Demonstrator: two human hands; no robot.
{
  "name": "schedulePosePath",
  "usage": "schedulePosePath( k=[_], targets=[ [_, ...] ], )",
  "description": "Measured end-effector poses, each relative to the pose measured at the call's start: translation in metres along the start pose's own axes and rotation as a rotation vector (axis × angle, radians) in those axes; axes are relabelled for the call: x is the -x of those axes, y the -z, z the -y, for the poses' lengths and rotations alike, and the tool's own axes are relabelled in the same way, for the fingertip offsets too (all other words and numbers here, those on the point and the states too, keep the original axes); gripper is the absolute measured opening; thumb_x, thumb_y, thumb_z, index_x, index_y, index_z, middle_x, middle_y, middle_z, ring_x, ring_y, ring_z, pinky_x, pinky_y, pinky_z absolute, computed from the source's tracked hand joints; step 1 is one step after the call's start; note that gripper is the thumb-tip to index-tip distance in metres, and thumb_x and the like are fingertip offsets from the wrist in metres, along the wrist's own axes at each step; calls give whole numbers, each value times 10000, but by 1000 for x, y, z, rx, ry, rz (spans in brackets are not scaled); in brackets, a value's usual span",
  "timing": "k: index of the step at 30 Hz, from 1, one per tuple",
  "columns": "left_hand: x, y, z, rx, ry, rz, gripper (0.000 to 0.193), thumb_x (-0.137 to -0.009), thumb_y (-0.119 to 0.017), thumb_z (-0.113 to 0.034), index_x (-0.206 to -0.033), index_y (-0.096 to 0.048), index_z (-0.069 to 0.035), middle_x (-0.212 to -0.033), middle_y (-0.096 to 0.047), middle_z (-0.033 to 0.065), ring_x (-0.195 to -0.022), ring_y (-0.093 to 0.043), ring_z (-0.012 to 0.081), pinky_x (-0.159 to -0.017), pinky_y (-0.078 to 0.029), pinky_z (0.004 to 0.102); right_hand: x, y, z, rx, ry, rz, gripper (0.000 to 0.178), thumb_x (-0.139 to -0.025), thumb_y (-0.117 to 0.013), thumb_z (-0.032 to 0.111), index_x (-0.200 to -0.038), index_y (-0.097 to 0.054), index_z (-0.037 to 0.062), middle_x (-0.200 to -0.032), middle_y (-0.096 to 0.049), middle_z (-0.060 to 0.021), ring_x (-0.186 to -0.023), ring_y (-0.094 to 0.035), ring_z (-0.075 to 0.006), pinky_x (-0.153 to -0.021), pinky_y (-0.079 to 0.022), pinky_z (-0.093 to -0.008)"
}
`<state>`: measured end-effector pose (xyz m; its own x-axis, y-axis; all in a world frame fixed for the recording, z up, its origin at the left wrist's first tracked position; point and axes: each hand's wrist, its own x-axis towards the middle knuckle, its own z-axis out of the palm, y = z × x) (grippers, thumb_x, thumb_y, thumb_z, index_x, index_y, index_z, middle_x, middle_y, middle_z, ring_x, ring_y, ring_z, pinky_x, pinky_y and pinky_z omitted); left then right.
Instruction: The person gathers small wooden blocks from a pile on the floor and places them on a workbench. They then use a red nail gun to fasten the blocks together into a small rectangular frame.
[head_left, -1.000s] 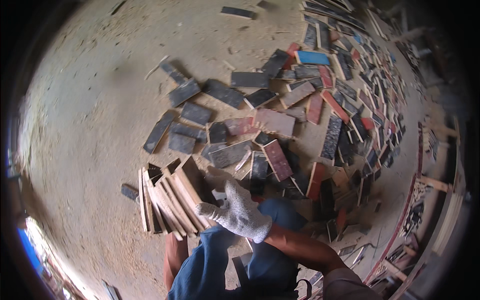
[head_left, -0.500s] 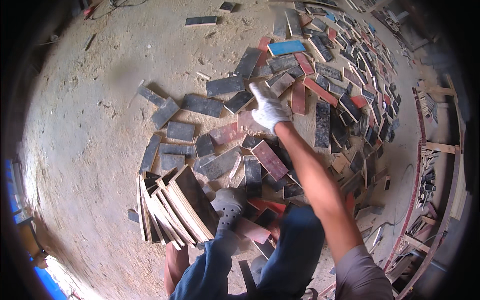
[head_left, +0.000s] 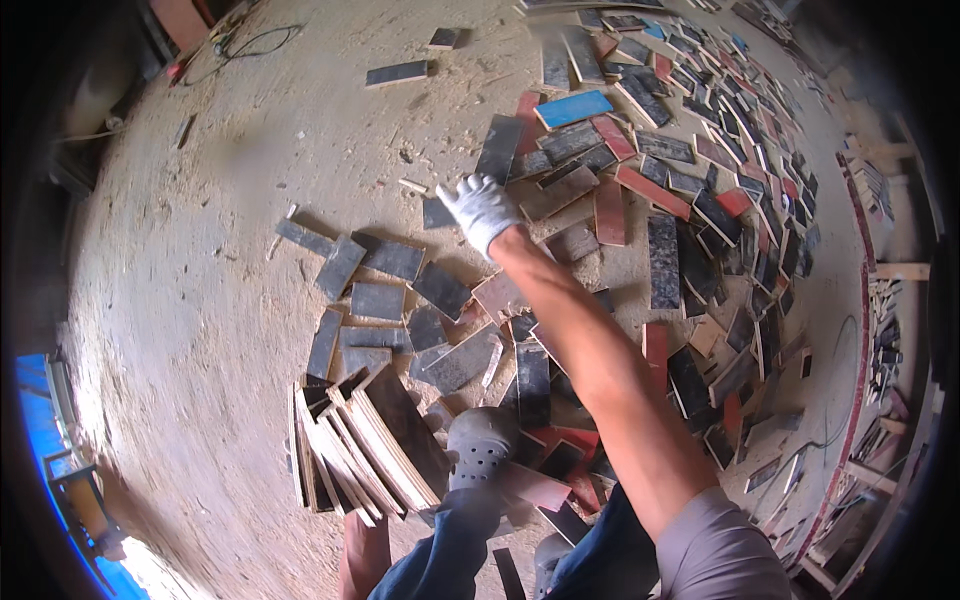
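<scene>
My right hand [head_left: 480,212], in a white work glove, reaches over the scattered pieces with its fingers apart. It is over a dark plywood piece [head_left: 436,213], partly hiding it; whether it touches the piece is unclear. At the lower left, a fanned stack of plywood pieces [head_left: 375,440] stands on edge, pale layered edges showing. My left forearm [head_left: 365,555] runs up beneath this stack, which my left hand appears to hold; its fingers are hidden. Dark pieces [head_left: 378,300] and a pinkish piece [head_left: 498,295] lie between the stack and my right hand.
A wide heap of black and red offcuts [head_left: 720,190] spreads along the right, with a blue piece [head_left: 573,108] near its top. My grey clog [head_left: 482,440] is beside the stack. Timber framing [head_left: 868,470] lines the right edge; a cable [head_left: 262,42] lies at the far left.
My right hand has moved left, to the dark piece. Some dark pieces near it have shifted toward me. The whole view has also shifted a little; the stack remains beside my left clog.
</scene>
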<state>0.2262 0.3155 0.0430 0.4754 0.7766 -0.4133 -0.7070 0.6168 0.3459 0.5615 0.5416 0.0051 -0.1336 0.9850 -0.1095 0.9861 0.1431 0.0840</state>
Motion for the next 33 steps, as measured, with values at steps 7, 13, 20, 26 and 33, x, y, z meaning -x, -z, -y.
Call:
schedulePosePath(
  k=[7,13,20,26,33],
  targets=[
    [-17,-2,-11,-44,14,0,730,-1033,-458,-595,-1535,-357,-75,-1518,-475,168,-1374,-482,368,-1087,-421,651,176,63,82,-1484,-317,290,827,-782,-830,330,-1393,-477,-101,-1113,-683,-218,-941,-686,-259,-826,-562,-371],
    [-49,-29,-9,-112,117,96,751,-1034,-452,-598,-1557,-331,-74,-1543,-453,174,-1399,-461,383,-1096,-404,678,293,88,-8,-1424,-893,135,768,-706,-804,210,-1361,-489,-38,-975,-653,-149,-724,-630,-214,-629,-542,-356],
    [-104,-60,18,-157,334,246,775,-1035,-446,-600,-1583,-302,-72,-1571,-428,182,-1429,-436,399,-1107,-384,710,303,14,-158,-404,-1151,-218,625,-691,-852,419,-1082,-620,-8,-1138,-661,-265,-1057,-647,-461,-894,-544,-503],
    [-157,-90,39,-74,504,418,790,-1035,-445,-602,-1609,-274,-86,-1607,-386,179,-1455,-408,420,-1123,-368,725,271,79,-81,-937,-776,205,603,-693,-825,264,-1204,-641,4,-1144,-682,-242,-1100,-661,-386,-966,-516,-440],
    [-191,-153,25,-52,609,526,840,-1004,-441,-668,-1643,-225,-168,-1664,-286,158,-1470,-371,452,-1109,-324,780,376,87,-123,-615,-811,214,561,-729,-801,317,-1182,-610,46,-1097,-656,-212,-1023,-664,-398,-902,-530,-473]
  ],
)
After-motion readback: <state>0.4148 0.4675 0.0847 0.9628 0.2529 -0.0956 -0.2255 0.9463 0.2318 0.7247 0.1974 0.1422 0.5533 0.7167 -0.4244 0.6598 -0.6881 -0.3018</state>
